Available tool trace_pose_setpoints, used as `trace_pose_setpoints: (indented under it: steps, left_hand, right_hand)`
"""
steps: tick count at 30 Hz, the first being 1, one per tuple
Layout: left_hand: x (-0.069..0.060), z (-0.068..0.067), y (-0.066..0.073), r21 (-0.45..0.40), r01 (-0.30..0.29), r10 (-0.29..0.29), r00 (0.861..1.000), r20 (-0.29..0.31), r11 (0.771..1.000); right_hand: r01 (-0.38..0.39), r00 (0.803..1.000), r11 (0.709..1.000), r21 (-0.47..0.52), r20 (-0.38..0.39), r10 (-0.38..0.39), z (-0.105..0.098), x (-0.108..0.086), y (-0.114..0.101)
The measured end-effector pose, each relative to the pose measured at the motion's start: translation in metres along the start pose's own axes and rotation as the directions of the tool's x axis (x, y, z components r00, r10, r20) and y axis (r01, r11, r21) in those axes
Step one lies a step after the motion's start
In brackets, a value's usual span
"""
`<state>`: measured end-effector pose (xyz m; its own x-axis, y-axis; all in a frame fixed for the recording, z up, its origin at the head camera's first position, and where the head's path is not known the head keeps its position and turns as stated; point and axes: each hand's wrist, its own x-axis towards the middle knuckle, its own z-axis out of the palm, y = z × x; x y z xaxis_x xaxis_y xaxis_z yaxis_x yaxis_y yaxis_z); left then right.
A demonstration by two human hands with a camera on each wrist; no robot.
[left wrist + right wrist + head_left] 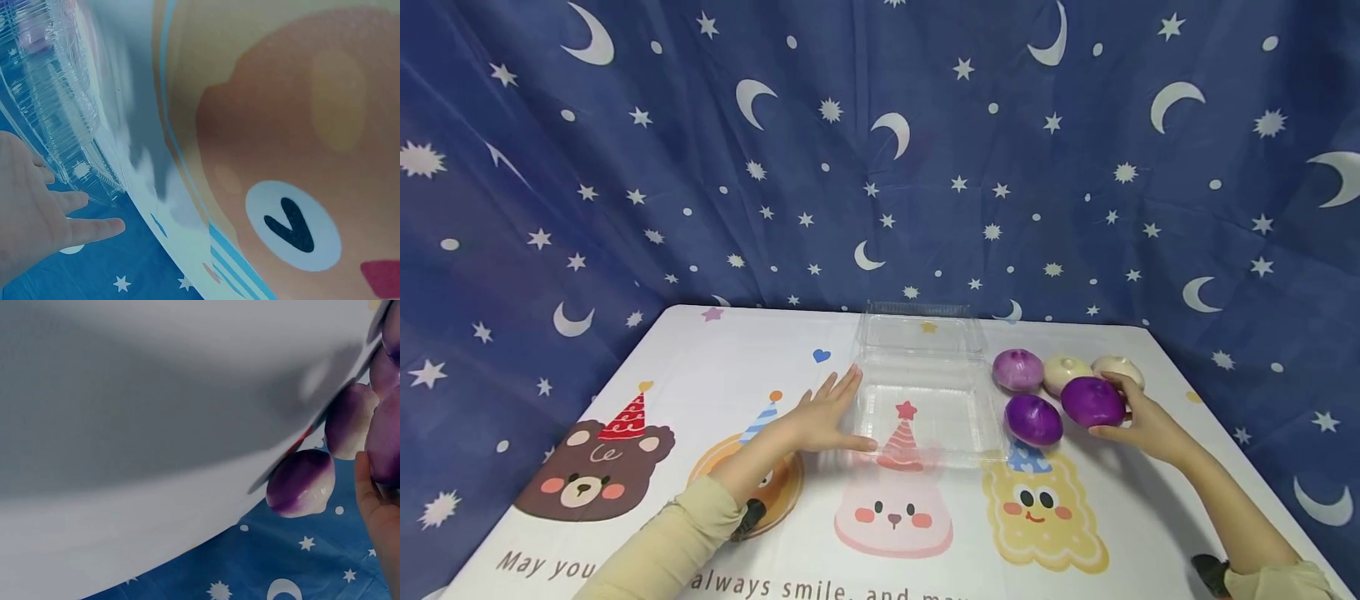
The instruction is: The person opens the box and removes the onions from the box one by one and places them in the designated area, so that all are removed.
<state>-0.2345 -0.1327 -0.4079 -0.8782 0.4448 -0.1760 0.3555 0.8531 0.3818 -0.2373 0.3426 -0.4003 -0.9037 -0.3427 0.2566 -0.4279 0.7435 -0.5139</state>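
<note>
A clear plastic clamshell box [928,454] stands mid-table with its lid [917,333] folded back. My left hand [823,421] is spread at the box's left side, fingers straight and thumb reaching along the near left corner. In the left wrist view, those fingers [94,230] extend beside the clear wall. At the right, my right hand [1150,429] grips a deep purple turnip [1093,402] between thumb and fingers. Near it are another dark purple turnip [1033,420], a lighter purple one [1018,370] and two whitish ones, one left [1066,374] and one right [1120,367].
A white tablecloth [737,350] printed with cartoon figures covers the table. Behind it hangs a blue curtain [925,225] with moons and stars, close to the table's back edge. In the right wrist view, a purple-and-white turnip [302,483] lies apart from the held one.
</note>
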Motion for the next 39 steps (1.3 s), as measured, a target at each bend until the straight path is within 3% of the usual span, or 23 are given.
trace_pose_setpoints:
  steps: [12,19,33,39]
  left_hand:
    - [0.0,-0.001,0.002,0.004,0.01,-0.01,1.0,0.013,1.0]
    - [0.001,-0.006,0.002,0.017,0.008,-0.008,1.0,0.016,1.0]
    - [0.002,-0.005,0.005,0.023,0.007,-0.008,1.0,0.028,1.0]
    - [0.001,-0.003,0.003,0.026,0.013,-0.014,1.0,0.028,1.0]
  right_hand:
    - [-0.016,0.999,1.0,0.005,0.044,0.016,0.01,-0.003,0.014]
    - [-0.054,0.996,0.998,0.038,0.078,0.051,0.016,-0.003,0.015]
    - [-0.047,0.996,0.999,0.005,0.079,0.047,0.013,-0.006,0.014]
    - [-0.05,0.991,0.999,0.011,0.123,0.049,0.017,-0.005,0.016]
